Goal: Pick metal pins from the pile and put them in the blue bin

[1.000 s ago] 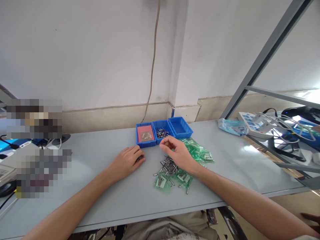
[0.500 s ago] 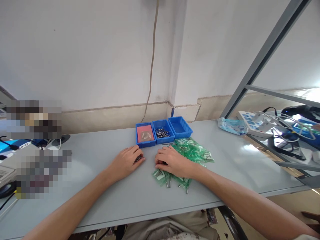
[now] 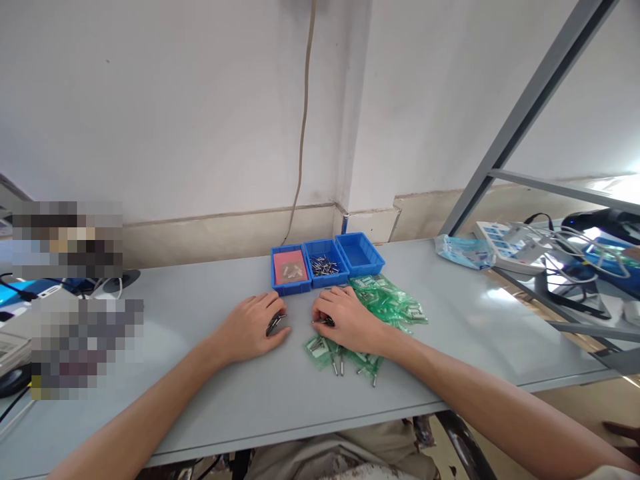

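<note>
Along the white wall [image 3: 200, 120], with its hanging cord [image 3: 303, 127], our grey desk [image 3: 215, 413] carries three blue bins [image 3: 293, 289] side by side, the middle one holding metal pins [image 3: 324, 267]. Since a second ago, our right hand [image 3: 350, 320] has dropped from just before the bins to the loose pins [image 3: 342, 363] and green bags [image 3: 393, 305], its bent fingers near the thumb around dark pins [image 3: 327, 321], though we cannot tell whether they pinch. Our left hand [image 3: 250, 327] curls its fingers over other pins [image 3: 274, 325], thumb now farther apart.
</note>
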Available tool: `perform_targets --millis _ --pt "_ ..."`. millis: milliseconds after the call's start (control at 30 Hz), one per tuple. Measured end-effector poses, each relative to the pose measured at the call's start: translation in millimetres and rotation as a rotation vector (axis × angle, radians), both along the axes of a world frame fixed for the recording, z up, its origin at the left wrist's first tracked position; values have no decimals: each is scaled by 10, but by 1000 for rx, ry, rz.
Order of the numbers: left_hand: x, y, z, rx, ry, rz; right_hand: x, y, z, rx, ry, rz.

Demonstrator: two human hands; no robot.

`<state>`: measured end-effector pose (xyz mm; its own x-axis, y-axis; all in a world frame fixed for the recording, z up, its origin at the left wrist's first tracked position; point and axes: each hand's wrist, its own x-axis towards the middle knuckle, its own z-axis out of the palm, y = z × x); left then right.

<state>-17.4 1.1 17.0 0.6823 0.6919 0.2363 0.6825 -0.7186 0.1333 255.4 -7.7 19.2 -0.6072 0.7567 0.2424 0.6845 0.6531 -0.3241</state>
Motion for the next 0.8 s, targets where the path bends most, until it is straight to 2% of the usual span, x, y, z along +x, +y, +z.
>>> perform_targets --millis 100,267,533,800 --pt "6 -14 18 -15 -9 -6 1 10 -19 -7 -4 -10" --pt "6 19 -34 -20 -40 2 2 29 -65 -7 22 -38" --pt "2 56 -73 -63 -81 -11 -4 -1 -6 -27 -20 -53" --pt "0 64 -91 -119 -90 -46 -4 10 -35 -18 13 -52"
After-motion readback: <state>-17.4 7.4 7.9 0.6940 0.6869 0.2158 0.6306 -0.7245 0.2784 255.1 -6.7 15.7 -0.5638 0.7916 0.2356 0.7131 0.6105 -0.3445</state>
